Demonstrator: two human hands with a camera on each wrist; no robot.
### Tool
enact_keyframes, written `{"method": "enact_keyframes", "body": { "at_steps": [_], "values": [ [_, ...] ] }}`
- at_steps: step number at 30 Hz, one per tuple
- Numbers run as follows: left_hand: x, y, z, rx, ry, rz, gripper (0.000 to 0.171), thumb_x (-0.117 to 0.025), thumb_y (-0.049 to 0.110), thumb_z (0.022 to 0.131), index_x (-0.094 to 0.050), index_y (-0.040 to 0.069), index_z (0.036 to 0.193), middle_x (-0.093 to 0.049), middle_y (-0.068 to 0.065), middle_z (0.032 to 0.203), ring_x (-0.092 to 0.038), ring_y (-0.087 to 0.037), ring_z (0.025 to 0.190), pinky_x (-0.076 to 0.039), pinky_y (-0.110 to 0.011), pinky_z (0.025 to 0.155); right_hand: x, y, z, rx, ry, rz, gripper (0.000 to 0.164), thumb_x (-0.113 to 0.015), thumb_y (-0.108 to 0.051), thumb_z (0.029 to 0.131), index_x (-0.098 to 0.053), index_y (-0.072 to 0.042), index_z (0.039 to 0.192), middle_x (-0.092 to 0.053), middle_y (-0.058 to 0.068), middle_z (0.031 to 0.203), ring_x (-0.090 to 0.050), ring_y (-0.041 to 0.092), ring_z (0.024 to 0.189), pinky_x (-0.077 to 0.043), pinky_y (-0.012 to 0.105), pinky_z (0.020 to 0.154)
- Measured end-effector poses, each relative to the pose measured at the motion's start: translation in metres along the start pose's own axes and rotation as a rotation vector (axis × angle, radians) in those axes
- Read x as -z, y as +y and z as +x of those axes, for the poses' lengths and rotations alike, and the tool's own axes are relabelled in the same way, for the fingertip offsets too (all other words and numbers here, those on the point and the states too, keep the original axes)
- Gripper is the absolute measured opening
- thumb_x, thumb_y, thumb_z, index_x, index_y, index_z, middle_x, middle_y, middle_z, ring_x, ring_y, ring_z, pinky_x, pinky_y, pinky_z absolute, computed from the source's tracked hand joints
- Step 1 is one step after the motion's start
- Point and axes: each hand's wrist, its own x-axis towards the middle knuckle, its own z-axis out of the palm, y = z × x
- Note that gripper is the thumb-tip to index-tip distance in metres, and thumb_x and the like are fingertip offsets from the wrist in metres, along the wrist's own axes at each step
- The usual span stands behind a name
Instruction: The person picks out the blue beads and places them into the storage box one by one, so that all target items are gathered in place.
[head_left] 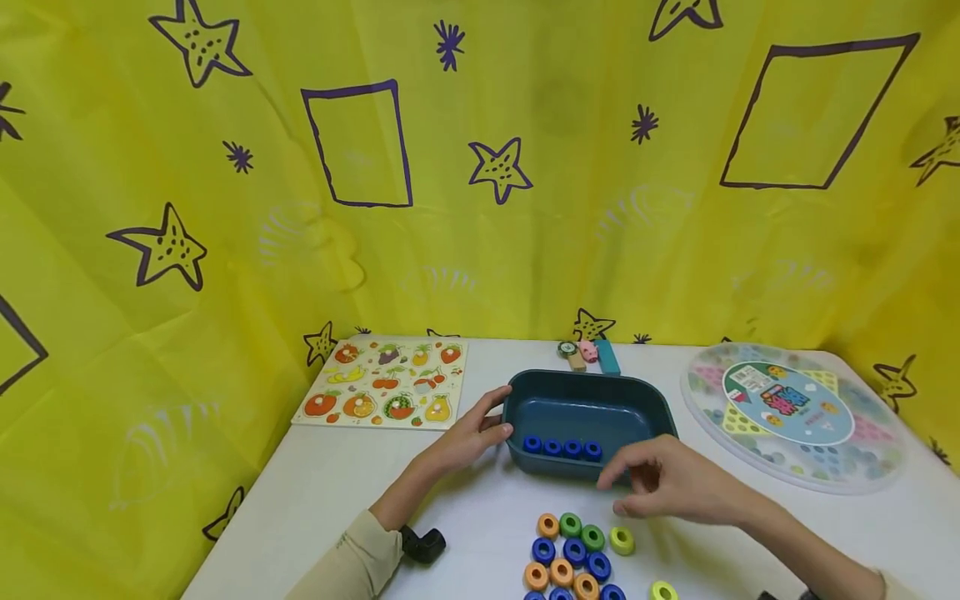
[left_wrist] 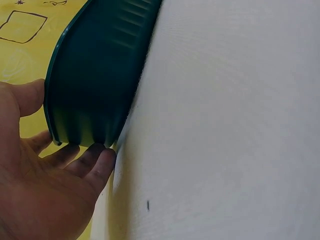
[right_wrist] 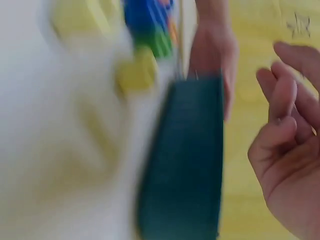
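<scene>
A dark teal plastic tub stands on the white table, with several blue ring beads in a row along its near inside edge. My left hand holds the tub's left end; in the left wrist view its fingers lie against the end wall and the thumb touches the rim. Over the tub's near right corner hovers my right hand, fingers loosely bent, with nothing visible between fingers and thumb. Closer to me lie rows of orange, green and blue beads, with a yellow bead beside them.
A fruit-picture puzzle board lies left of the tub. At right is a round clear box with a printed label. Behind the tub sit small items, among them a pink pig figure. Another yellow bead lies nearest me. Yellow patterned cloth surrounds the table.
</scene>
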Motion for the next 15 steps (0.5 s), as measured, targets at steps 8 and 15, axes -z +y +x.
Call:
{"method": "enact_keyframes", "body": {
  "at_steps": [8, 15],
  "values": [
    [-0.001, 0.000, 0.001, 0.003, 0.001, 0.002, 0.059, -0.051, 0.023, 0.097, -0.022, 0.025, 0.148, -0.021, -0.004, 0.151, -0.037, -0.030, 0.128, -0.036, -0.042, 0.099, -0.050, -0.010, -0.038, -0.181, -0.063, 0.185, 0.019, -0.069, -0.021, 0.085, -0.070, -0.019, 0.103, -0.053, -0.005, 0.064, -0.046, 0.004, 0.052, -0.035, 0.019, 0.042],
    [0.000, 0.001, 0.000, 0.011, 0.001, 0.014, 0.059, -0.050, 0.022, 0.097, -0.020, 0.026, 0.148, -0.020, -0.004, 0.151, -0.037, -0.029, 0.129, -0.036, -0.041, 0.099, -0.066, -0.003, -0.044, -0.282, -0.063, 0.177, 0.017, -0.072, -0.027, 0.082, -0.071, -0.019, 0.098, -0.042, -0.011, 0.059, -0.039, 0.003, 0.048, -0.026, 0.021, 0.041]
  ]
}}
